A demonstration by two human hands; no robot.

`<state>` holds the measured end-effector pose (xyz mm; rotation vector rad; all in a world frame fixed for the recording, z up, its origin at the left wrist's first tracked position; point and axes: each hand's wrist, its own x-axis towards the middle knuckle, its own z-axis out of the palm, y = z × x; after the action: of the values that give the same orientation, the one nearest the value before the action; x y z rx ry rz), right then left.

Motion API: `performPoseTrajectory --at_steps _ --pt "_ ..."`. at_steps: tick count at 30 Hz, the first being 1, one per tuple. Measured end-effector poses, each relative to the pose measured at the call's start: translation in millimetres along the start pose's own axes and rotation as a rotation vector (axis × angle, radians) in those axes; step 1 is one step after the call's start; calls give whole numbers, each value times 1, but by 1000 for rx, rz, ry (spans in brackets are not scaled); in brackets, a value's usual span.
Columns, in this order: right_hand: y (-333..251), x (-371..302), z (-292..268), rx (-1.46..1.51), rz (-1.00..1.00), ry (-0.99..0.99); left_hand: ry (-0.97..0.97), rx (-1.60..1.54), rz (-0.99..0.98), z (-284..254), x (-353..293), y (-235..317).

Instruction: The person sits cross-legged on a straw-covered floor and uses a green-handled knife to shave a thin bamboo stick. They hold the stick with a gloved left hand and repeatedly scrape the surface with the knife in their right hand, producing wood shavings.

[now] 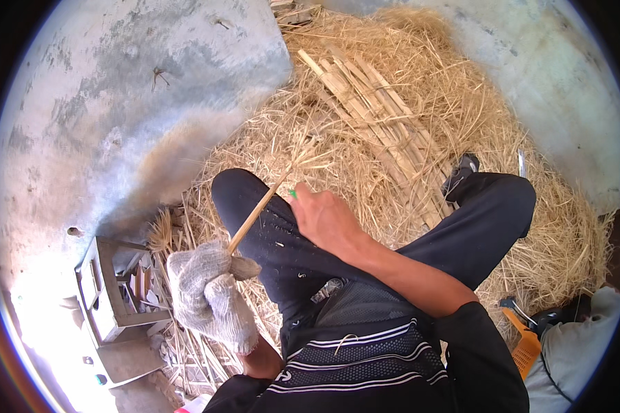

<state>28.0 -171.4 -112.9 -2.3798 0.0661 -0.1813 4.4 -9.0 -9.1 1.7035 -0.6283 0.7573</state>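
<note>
Tan stick (258, 210), seen from the head camera, slants over the left thigh of a seated person in dark trousers (479, 217), its far end split into thin strands. At the stick's near end, the left hand (213, 292), in a knitted grey glove, is folded tightly around it. Just right of the stick's upper part, the bare right hand (326, 220) is curled closed, with a green bit (293, 194) poking out by the fingers; most of that piece is hidden, so what it is cannot be told. Whether this hand touches the stick cannot be told either.

Beyond the stick and to its right, long flat slats (382, 117) lie in a bundle on loose golden straw (461, 117). Left of the stick's near end stands an open-fronted box (103, 310) with papers inside. Well to the stick's right, nearer the wearer, is an orange object (525, 350) beside grey cloth (579, 351).
</note>
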Motion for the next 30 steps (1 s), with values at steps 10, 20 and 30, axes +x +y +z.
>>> performPoseTrajectory --at_steps 10,20,30 --pt "48 11 23 90 189 -105 -8 -46 -47 -5 2 4" --pt "-5 -9 -17 346 -17 -62 -33 -157 -83 -8 -6 -3" --pt "-26 -34 -49 180 -75 -212 -85 -302 -190 -28 -3 -12"
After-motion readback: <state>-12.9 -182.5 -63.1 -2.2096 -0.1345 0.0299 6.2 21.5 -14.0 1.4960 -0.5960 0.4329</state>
